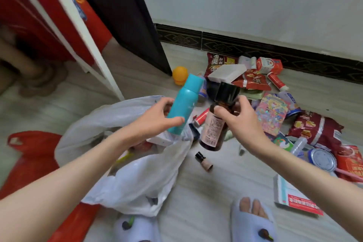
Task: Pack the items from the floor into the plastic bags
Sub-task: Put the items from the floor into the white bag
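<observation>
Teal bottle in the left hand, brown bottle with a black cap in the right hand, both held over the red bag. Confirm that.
Wrong bag. The head view shows the teal bottle in the left hand and the brown bottle in the right hand, held at the white plastic bag; the red bag lies aside.

One head cam, wide-angle, looks fwd and steeply down at floor (196,202); close in, slippers (253,224) at 6 o'clock, wall (255,2) at 12.
</observation>
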